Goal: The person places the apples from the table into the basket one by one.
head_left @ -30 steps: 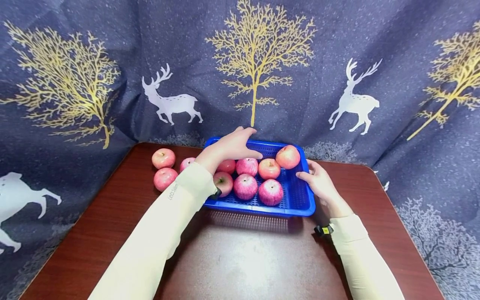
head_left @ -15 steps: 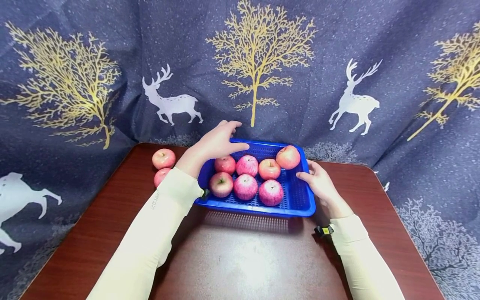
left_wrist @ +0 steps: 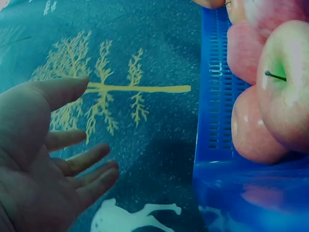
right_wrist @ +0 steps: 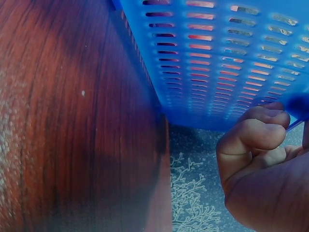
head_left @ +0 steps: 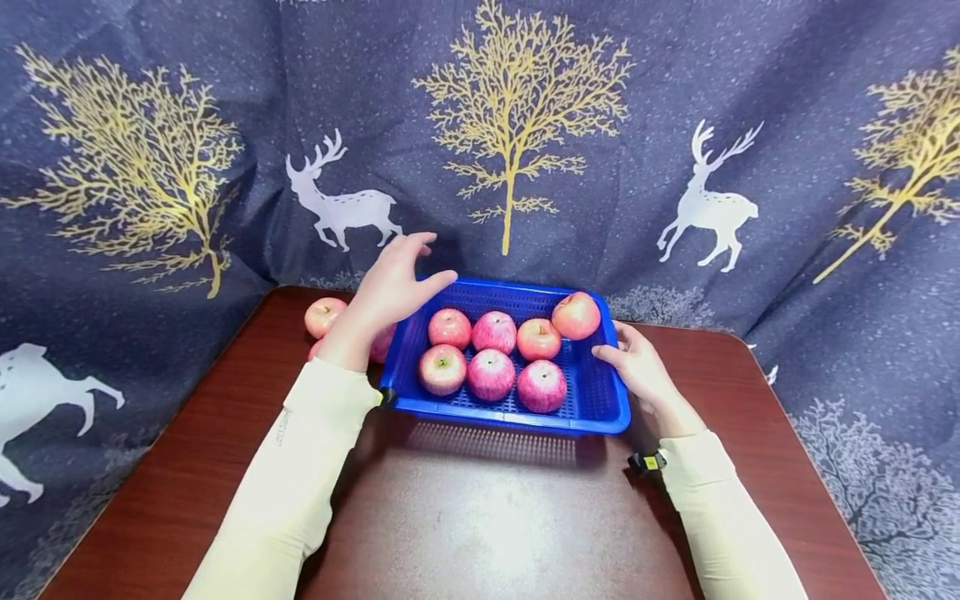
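Note:
A blue perforated plastic basket (head_left: 517, 418) stands on the table with several red apples (head_left: 491, 374) inside. At its right side, my right hand (head_left: 643, 367) grips the rim, thumb over the inside and fingers curled outside under the edge, as the right wrist view shows the curled fingers (right_wrist: 256, 137). My left hand (head_left: 393, 287) is raised by the basket's back left corner with nothing in it; in the left wrist view its fingers (left_wrist: 89, 159) are spread and relaxed. Left of the basket lie more apples (head_left: 325, 316), partly hidden behind the left wrist.
The brown wooden table (head_left: 480, 517) reaches to a dark blue curtain (head_left: 570, 225) with gold trees and white deer, hanging close behind the basket. A largish apple (head_left: 576, 315) sits high in the basket's back right corner.
My left hand has moved left from over the basket's apples to its back left corner, uncovering the apples on that side. The right hand and basket have stayed put.

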`<state>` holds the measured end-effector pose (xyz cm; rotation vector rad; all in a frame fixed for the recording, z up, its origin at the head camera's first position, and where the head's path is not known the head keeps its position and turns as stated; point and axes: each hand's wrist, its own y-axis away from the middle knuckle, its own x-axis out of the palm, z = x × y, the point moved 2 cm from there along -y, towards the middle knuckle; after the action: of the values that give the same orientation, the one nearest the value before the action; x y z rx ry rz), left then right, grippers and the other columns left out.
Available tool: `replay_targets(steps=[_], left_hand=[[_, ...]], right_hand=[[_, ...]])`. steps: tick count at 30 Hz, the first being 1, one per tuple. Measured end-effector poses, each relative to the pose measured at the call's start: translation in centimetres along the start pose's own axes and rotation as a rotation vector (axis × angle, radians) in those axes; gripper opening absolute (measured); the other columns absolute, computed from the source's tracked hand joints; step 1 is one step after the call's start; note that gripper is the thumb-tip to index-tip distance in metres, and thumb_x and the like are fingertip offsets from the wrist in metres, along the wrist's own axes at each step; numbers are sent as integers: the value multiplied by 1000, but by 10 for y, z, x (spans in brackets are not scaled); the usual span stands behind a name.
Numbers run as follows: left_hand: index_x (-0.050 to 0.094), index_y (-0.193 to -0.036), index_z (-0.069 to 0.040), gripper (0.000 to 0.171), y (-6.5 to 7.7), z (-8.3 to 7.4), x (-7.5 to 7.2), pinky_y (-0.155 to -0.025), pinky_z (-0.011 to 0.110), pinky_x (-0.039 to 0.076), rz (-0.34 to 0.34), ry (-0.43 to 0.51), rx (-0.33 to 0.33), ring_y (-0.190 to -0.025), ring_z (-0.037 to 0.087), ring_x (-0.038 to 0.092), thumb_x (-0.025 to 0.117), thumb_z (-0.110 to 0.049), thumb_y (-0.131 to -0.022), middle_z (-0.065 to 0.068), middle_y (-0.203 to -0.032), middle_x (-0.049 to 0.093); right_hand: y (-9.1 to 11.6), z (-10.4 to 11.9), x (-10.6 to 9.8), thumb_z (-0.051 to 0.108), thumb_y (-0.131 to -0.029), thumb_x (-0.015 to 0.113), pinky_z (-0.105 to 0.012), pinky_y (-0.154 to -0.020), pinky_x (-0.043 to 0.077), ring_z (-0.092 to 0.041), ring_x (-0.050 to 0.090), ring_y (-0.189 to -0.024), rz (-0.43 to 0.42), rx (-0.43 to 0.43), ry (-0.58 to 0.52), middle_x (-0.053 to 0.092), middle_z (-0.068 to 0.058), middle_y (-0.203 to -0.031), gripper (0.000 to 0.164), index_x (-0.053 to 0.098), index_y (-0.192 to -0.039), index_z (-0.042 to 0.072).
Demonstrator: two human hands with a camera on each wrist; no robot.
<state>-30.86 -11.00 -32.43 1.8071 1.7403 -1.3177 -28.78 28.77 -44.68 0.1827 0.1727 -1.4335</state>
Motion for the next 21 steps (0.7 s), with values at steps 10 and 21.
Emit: replay_targets(steps=[10, 21], left_hand=[[45, -144, -13, 76, 18, 33, -19, -96, 45, 41, -105, 47, -41, -115, 25, 51, 65, -59, -87, 10, -131, 52], [45, -145, -14, 76, 41, 69, -24, -100, 53, 37, -126, -57, -156, -124, 31, 45, 62, -61, -87, 15, -133, 51]], right_hand=[[0, -2, 0, 16, -95, 63, -45, -74, 55, -38, 65, -98, 0, 7, 2, 57, -30, -125, 59, 36, -145, 4], [1, 0, 0, 17, -94, 63, -45, -74, 55, -38, 65, -98, 1, 1, 2, 57, -30, -125, 58, 36, -145, 5]])
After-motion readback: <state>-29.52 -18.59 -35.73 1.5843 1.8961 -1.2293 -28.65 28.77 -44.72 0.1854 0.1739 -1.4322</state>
